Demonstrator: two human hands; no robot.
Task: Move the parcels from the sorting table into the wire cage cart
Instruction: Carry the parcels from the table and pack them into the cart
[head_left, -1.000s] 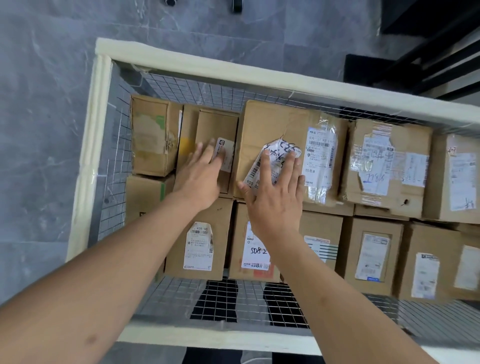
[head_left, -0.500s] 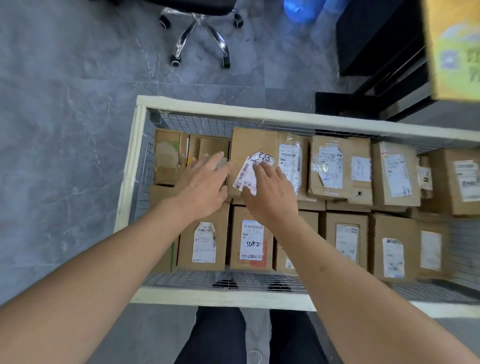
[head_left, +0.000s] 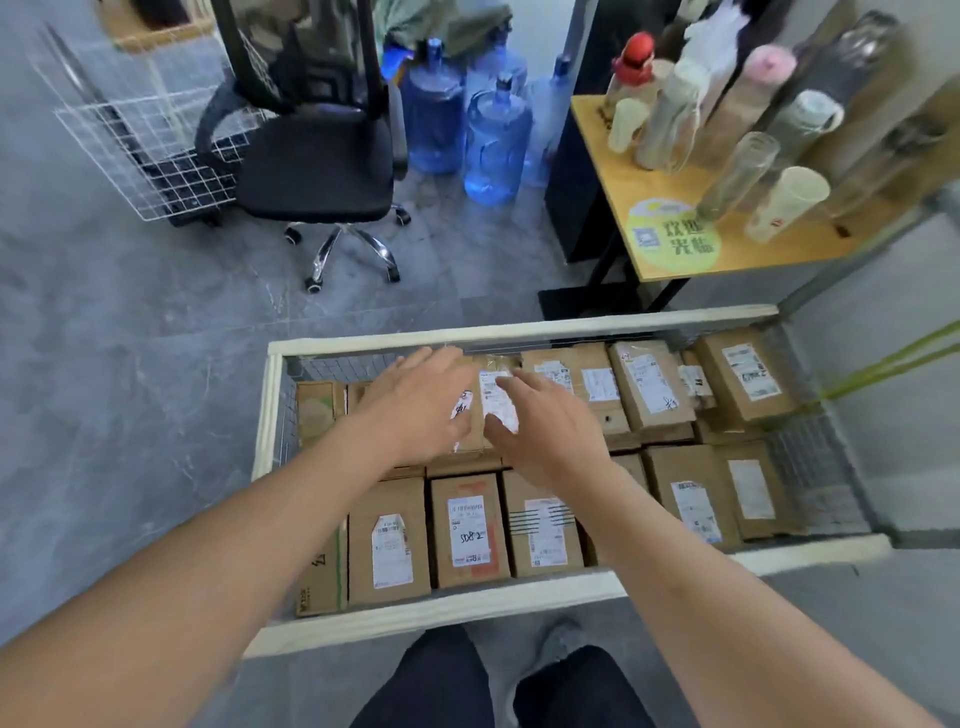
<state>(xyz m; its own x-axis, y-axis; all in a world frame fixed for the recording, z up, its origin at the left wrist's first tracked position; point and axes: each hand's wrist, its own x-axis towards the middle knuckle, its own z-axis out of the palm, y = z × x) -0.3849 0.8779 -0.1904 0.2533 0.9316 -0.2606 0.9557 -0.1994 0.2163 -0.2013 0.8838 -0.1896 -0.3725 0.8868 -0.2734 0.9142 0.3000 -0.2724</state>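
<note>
The wire cage cart (head_left: 270, 415) with a pale padded rim stands on the floor below me, packed with several brown cardboard parcels bearing white labels. Both my hands hover above its far-left part with fingers spread and holding nothing. My left hand (head_left: 415, 405) is over a small box near the back wall. My right hand (head_left: 540, 421) is just right of it. Between them shows a taped parcel (head_left: 496, 400) with a white label, lying on the back row. Whether my fingers touch it I cannot tell. The front row holds upright boxes (head_left: 467, 530).
Beyond the cart stand a black office chair (head_left: 317, 176), blue water jugs (head_left: 493, 135) and a white wire basket (head_left: 145, 135). At the right is a wooden table (head_left: 670, 260) with bottles and tubes. My legs (head_left: 498, 680) are against the cart's near rim.
The view has pulled back and tilted up, so the cart looks smaller and the room shows. My hands have risen from the parcel and spread above it.
</note>
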